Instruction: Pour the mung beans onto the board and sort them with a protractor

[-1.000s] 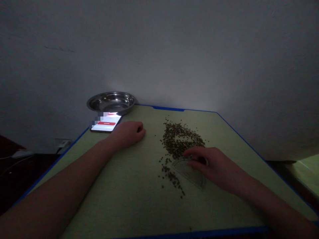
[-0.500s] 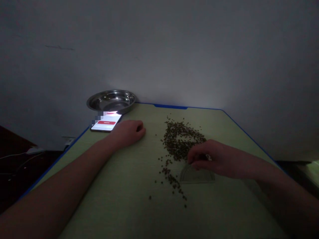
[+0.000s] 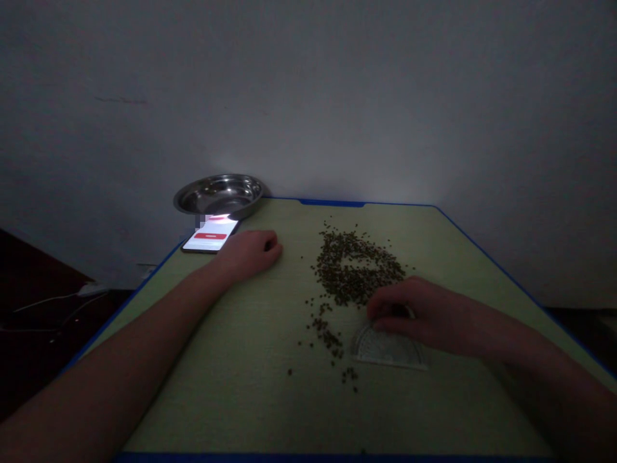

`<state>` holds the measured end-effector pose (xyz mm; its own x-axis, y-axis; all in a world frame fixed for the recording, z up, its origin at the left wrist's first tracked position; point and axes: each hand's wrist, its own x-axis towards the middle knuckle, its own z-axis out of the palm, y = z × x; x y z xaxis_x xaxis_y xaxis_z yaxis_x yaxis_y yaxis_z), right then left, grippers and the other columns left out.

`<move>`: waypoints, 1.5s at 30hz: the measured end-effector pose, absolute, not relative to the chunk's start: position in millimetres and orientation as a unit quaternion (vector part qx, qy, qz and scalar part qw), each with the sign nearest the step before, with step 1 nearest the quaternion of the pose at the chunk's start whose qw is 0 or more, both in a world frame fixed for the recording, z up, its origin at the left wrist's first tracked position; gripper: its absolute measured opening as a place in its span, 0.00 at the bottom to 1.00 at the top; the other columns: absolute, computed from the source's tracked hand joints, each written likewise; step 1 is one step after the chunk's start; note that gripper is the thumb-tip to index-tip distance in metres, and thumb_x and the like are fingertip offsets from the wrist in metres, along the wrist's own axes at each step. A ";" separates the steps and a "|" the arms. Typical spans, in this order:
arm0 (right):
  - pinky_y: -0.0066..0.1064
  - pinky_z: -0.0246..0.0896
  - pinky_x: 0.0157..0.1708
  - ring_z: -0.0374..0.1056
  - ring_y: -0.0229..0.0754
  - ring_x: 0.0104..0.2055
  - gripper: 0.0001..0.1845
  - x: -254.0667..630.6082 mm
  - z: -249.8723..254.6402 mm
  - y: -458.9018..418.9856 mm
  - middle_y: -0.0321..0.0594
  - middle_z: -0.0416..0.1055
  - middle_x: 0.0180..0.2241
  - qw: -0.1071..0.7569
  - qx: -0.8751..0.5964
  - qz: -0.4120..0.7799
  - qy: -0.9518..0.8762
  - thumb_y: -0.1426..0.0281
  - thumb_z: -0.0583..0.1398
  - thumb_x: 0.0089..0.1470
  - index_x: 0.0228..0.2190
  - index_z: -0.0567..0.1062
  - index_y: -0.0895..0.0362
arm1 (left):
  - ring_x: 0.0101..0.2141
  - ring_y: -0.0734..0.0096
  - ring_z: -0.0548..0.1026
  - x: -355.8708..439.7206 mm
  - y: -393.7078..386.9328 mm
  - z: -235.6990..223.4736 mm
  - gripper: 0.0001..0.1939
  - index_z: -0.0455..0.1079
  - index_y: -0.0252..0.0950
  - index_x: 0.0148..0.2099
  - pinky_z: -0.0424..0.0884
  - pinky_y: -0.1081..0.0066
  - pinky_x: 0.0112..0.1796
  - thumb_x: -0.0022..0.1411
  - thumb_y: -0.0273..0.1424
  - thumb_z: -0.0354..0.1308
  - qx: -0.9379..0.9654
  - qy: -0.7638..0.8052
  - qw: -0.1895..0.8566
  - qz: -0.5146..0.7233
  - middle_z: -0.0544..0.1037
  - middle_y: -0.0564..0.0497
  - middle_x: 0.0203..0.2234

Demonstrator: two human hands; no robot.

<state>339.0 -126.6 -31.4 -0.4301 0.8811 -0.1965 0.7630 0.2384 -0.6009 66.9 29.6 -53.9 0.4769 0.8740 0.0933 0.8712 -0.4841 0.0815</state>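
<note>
My right hand (image 3: 409,310) pinches the curved top of a clear half-round protractor (image 3: 389,349). The protractor lies low over the table, slightly tilted, its straight edge towards me. Just beyond my fingertips spreads a pile of small dark seeds or beans (image 3: 357,280), too small to name exactly, with a thin patch near its middle. Loose ones trail towards me, left of the protractor. My left hand (image 3: 253,252) rests on the table as a loose fist with nothing visible in it, close beside a lit smartphone (image 3: 206,240).
A shiny steel basin (image 3: 180,204) stands at the back left corner, behind the phone. The pale table (image 3: 250,386) has a blue rim and stands against a grey wall (image 3: 337,96). White cables (image 3: 45,301) lie low at the far left. The light is dim.
My right hand has moved slightly right and nearer me, taking the protractor, which has turned a little away from the trailing seeds. My left hand stays in place. The view has shifted slightly.
</note>
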 end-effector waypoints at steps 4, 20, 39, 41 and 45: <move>0.26 0.56 0.25 0.66 0.36 0.26 0.06 335.5 -32.0 -130.4 0.34 0.74 0.26 0.086 -0.519 0.325 -0.786 0.70 0.59 0.56 0.32 0.77 0.55 | 0.27 0.67 0.70 67.4 28.6 -53.4 0.16 0.68 0.39 0.31 0.58 0.68 0.27 0.61 0.41 0.46 0.859 0.509 0.011 0.063 0.76 0.49 0.27; 0.24 0.54 0.22 0.64 0.34 0.24 0.03 328.9 -33.9 -140.8 0.31 0.71 0.23 0.074 -0.493 0.355 -0.791 0.70 0.61 0.54 0.30 0.76 0.54 | 0.26 0.68 0.69 67.7 26.4 -53.5 0.16 0.70 0.38 0.33 0.58 0.68 0.27 0.61 0.41 0.46 0.856 0.513 0.003 0.065 0.75 0.48 0.26; 0.22 0.53 0.23 0.63 0.32 0.24 0.03 306.6 -32.5 -152.9 0.30 0.72 0.24 0.072 -0.457 0.368 -0.806 0.69 0.63 0.53 0.31 0.78 0.53 | 0.26 0.69 0.69 70.3 26.3 -51.8 0.16 0.70 0.37 0.33 0.57 0.69 0.26 0.61 0.40 0.46 0.853 0.519 -0.006 0.059 0.76 0.49 0.27; 0.22 0.53 0.23 0.63 0.32 0.24 0.03 305.6 -31.7 -153.6 0.30 0.72 0.24 0.073 -0.452 0.373 -0.807 0.69 0.63 0.53 0.31 0.78 0.54 | 0.26 0.69 0.69 70.4 26.4 -51.8 0.16 0.70 0.37 0.33 0.57 0.69 0.26 0.61 0.40 0.46 0.854 0.518 -0.005 0.059 0.76 0.49 0.27; 0.22 0.53 0.23 0.63 0.31 0.24 0.03 303.8 -28.6 -155.2 0.29 0.72 0.24 0.070 -0.443 0.380 -0.809 0.71 0.63 0.53 0.31 0.79 0.53 | 0.25 0.69 0.68 69.6 27.7 -53.1 0.16 0.69 0.38 0.32 0.57 0.69 0.26 0.61 0.41 0.46 0.855 0.515 -0.005 0.064 0.76 0.49 0.27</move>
